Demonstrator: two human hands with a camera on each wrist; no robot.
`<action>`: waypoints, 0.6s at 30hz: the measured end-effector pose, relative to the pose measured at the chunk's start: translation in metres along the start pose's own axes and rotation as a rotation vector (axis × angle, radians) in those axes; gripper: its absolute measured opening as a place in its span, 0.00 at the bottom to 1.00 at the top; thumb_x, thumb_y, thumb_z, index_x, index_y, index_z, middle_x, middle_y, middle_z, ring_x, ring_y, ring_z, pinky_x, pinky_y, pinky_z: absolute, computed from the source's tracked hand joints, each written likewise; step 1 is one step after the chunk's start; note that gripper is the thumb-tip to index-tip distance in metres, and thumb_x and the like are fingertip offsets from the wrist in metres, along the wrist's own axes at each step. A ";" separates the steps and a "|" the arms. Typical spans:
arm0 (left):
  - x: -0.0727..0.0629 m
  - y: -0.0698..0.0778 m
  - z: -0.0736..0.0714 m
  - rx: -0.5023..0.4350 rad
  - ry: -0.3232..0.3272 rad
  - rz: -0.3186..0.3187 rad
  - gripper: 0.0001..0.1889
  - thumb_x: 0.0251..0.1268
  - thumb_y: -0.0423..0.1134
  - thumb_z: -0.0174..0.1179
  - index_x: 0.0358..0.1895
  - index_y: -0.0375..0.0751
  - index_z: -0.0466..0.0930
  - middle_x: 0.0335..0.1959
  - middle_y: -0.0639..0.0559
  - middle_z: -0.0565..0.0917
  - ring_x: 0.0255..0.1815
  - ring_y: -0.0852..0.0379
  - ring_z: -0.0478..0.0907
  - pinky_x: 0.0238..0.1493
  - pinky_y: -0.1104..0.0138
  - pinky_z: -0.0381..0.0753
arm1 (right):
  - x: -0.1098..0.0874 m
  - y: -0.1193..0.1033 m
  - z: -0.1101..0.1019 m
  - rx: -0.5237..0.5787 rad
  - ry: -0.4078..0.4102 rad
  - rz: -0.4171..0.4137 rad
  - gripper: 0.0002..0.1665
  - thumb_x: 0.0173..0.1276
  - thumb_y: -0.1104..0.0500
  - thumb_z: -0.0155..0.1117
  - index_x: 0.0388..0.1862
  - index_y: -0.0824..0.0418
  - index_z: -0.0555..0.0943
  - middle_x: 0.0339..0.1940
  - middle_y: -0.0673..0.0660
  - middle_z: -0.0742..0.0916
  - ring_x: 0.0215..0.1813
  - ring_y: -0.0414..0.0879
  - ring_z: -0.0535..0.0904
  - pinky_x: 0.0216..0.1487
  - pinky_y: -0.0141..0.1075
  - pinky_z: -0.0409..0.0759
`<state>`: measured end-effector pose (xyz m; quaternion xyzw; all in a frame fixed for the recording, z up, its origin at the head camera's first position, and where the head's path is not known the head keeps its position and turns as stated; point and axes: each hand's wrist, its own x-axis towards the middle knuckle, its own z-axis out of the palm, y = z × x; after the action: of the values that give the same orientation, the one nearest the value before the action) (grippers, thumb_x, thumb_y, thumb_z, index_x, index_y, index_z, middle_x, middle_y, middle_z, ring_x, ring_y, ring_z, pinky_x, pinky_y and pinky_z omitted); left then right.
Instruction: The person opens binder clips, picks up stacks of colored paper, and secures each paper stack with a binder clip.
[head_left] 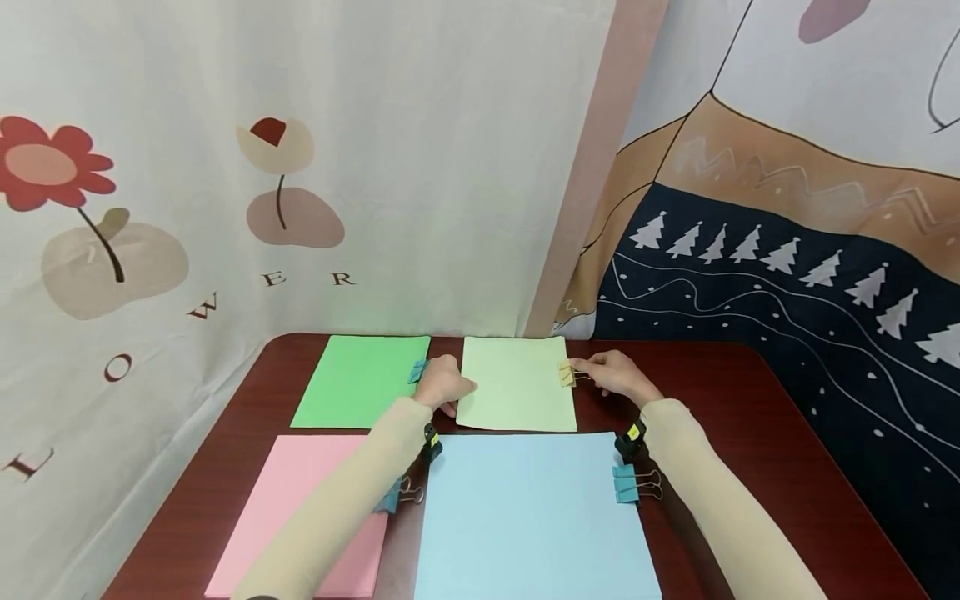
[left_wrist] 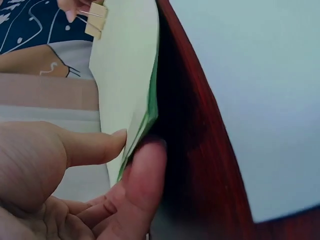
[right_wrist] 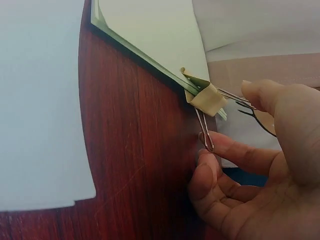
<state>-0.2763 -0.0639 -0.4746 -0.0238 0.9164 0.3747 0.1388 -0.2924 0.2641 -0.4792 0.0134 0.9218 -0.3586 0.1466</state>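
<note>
A stack of pale green paper [head_left: 517, 383] lies at the far middle of the table. My left hand [head_left: 442, 383] pinches its left edge, thumb on top and fingers underneath; the left wrist view shows several sheets between them. A yellow binder clip [right_wrist: 207, 97] sits on the stack's right edge. My right hand [head_left: 613, 372] holds that clip by its wire handles, thumb at one and fingertips at the other. In the right wrist view the clip's mouth is around the sheets' edge, with the sheets slightly fanned.
Green paper [head_left: 360, 383] with a blue binder clip [head_left: 417, 370] lies at left. Nearer are pink paper [head_left: 292, 500] with a blue clip, partly behind my left sleeve, and light blue paper [head_left: 525, 517] with another blue clip [head_left: 626, 483]. A printed curtain [head_left: 420, 167] hangs behind the table [head_left: 720, 392].
</note>
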 end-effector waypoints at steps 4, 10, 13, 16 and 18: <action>-0.003 0.003 -0.001 0.073 0.017 0.022 0.20 0.67 0.39 0.67 0.19 0.42 0.70 0.11 0.49 0.71 0.13 0.47 0.82 0.17 0.61 0.83 | -0.001 0.000 -0.001 -0.022 -0.002 -0.009 0.32 0.75 0.34 0.57 0.48 0.62 0.84 0.31 0.55 0.80 0.31 0.48 0.79 0.35 0.36 0.78; -0.010 0.007 -0.004 0.130 0.058 0.067 0.23 0.70 0.41 0.64 0.14 0.41 0.70 0.11 0.43 0.78 0.14 0.47 0.83 0.19 0.60 0.84 | -0.007 0.000 -0.007 -0.044 -0.021 -0.034 0.33 0.77 0.36 0.57 0.54 0.65 0.83 0.34 0.57 0.81 0.34 0.48 0.80 0.37 0.36 0.80; -0.012 0.006 -0.007 0.094 0.091 0.116 0.19 0.71 0.44 0.64 0.23 0.38 0.75 0.16 0.44 0.80 0.17 0.47 0.84 0.22 0.61 0.84 | -0.012 0.001 -0.012 -0.037 -0.023 -0.053 0.35 0.76 0.36 0.58 0.59 0.66 0.80 0.39 0.59 0.83 0.35 0.49 0.81 0.39 0.37 0.82; -0.013 0.002 -0.014 0.022 0.146 0.191 0.16 0.73 0.48 0.63 0.42 0.35 0.80 0.29 0.46 0.84 0.28 0.49 0.86 0.32 0.62 0.84 | -0.017 0.004 -0.019 -0.044 -0.001 -0.083 0.39 0.75 0.33 0.57 0.64 0.65 0.78 0.48 0.62 0.85 0.39 0.51 0.82 0.44 0.41 0.83; -0.015 -0.004 -0.021 -0.034 0.179 0.229 0.20 0.74 0.50 0.62 0.57 0.39 0.78 0.40 0.46 0.84 0.37 0.50 0.85 0.39 0.60 0.83 | -0.023 0.007 -0.023 -0.055 0.030 -0.103 0.41 0.74 0.30 0.55 0.66 0.63 0.76 0.55 0.63 0.84 0.47 0.53 0.83 0.51 0.45 0.83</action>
<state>-0.2663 -0.0822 -0.4590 0.0452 0.9153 0.4001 0.0124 -0.2758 0.2863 -0.4614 -0.0329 0.9329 -0.3399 0.1142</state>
